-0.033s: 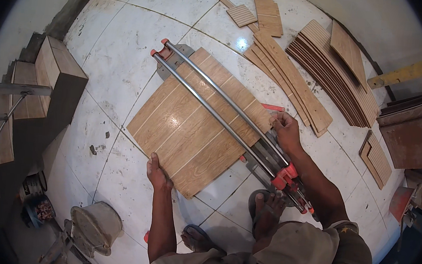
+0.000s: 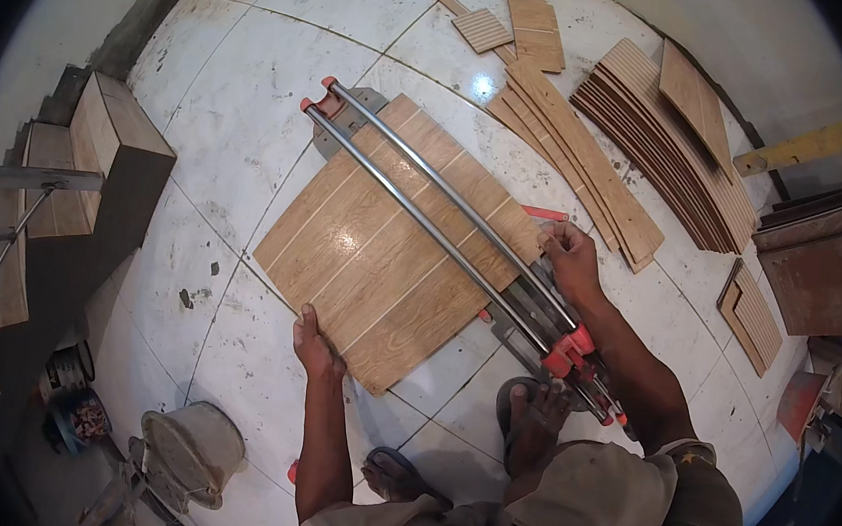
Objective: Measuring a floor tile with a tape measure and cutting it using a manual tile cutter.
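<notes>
A wood-look floor tile (image 2: 343, 241) with pale lines across it lies at a slant under the two steel rails of a manual tile cutter (image 2: 570, 350). The cutter's red carriage sits at the near end of the rails, by my feet. My left hand (image 2: 316, 346) grips the tile's near left edge, thumb on top and fingers hidden underneath. At the opposite corner, right of the rails, my right hand (image 2: 572, 259) pinches the tile's edge. A red bar (image 2: 545, 214) sticks out from the cutter just beyond my right hand.
Cut tile strips (image 2: 580, 167) and a tile stack (image 2: 667, 144) lie at the far right, near a yellow level (image 2: 807, 147). Brown tiles (image 2: 816, 268) lean at the right. Tiled steps (image 2: 117, 126) rise on the left; a dirty bucket (image 2: 192, 451) stands at the near left.
</notes>
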### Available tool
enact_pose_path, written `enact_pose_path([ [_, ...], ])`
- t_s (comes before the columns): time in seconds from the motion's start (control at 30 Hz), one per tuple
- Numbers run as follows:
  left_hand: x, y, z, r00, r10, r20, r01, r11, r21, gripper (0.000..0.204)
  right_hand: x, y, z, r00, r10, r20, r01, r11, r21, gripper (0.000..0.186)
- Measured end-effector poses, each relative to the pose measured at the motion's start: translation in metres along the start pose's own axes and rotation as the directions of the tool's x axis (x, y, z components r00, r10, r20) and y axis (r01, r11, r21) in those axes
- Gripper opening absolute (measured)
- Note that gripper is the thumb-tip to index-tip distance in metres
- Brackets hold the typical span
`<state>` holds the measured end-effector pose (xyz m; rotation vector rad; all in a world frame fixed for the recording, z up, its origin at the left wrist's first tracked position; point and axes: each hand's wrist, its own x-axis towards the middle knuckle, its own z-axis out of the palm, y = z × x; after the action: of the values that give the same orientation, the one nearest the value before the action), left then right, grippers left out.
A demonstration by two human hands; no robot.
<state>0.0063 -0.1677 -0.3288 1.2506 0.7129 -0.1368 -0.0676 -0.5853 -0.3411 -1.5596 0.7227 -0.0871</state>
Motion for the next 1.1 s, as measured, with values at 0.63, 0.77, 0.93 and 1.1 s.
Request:
enact_pose_path([
  [0.63, 0.008, -0.009, -0.005, 0.999, 0.023, -0.047, -0.02, 0.998, 0.057, 0.038, 0.007, 0.0, -0.005, 1.0, 0.023, -0.009, -0.024, 0.998, -0.051, 0.018],
  [0.77, 0.006, -0.009, -0.004, 0.998, 0.057, -0.018, -0.055, 0.994, 0.098, 0.04, 0.009, 0.0, -0.01, 0.999, -0.029, 0.036, 0.033, 0.992, -0.123, 0.022],
  [0.93, 0.003, -0.007, -0.001, 0.999, 0.043, -0.019, -0.041, 0.994, 0.099, 0.04, 0.011, -0.002, -0.01, 0.995, 0.007, 0.095, 0.004, 0.993, -0.114, 0.024],
  [1.1, 0.004, -0.006, -0.002, 0.999, 0.027, -0.023, -0.025, 0.995, 0.095, 0.042, 0.012, -0.003, -0.009, 0.994, 0.041, 0.105, -0.033, 0.996, -0.085, 0.023],
])
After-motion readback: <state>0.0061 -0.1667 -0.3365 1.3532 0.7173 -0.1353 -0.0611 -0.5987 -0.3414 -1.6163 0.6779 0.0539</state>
